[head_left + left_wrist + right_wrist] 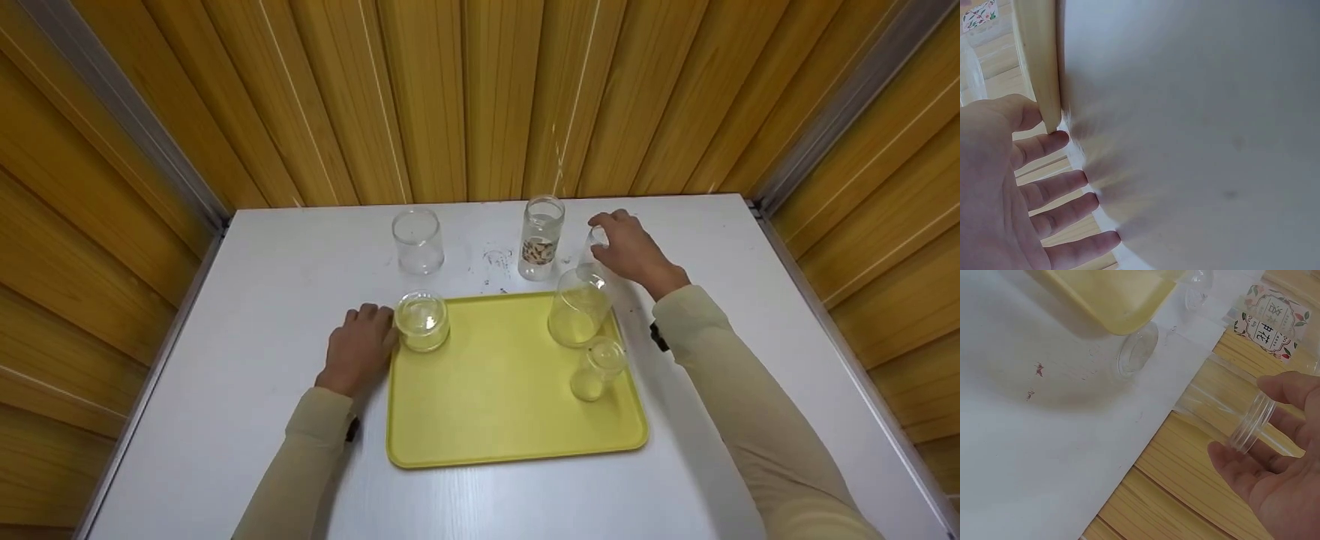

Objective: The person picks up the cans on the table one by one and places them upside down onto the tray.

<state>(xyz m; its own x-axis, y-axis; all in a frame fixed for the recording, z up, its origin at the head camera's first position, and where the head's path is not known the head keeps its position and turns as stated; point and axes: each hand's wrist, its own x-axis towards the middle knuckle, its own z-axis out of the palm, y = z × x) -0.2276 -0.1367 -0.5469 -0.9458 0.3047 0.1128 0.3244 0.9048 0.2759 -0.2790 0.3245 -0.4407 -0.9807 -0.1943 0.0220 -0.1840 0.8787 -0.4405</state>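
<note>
My right hand [628, 251] is beyond the tray's far right corner, holding a clear jar [1219, 402] by its threaded mouth between thumb and fingers. The yellow tray [495, 390] lies flat on the table. On its right side are a wide clear jar [579, 307] and a smaller clear jar [598, 369]. A short clear jar [422, 322] sits at its far left corner. Beside that corner rests my left hand [358, 346], its fingers spread and fairly straight. In the left wrist view its fingertips [1092, 199] meet the table, with thumb and forefinger at the tray's rim.
Behind the tray stand a clear jar [418, 244] on the left and a tall clear jar with a printed label [538, 251]. Dark marks [496, 259] dot the white table [262, 315] between them. Wood-look panels [487, 97] wall the back and sides.
</note>
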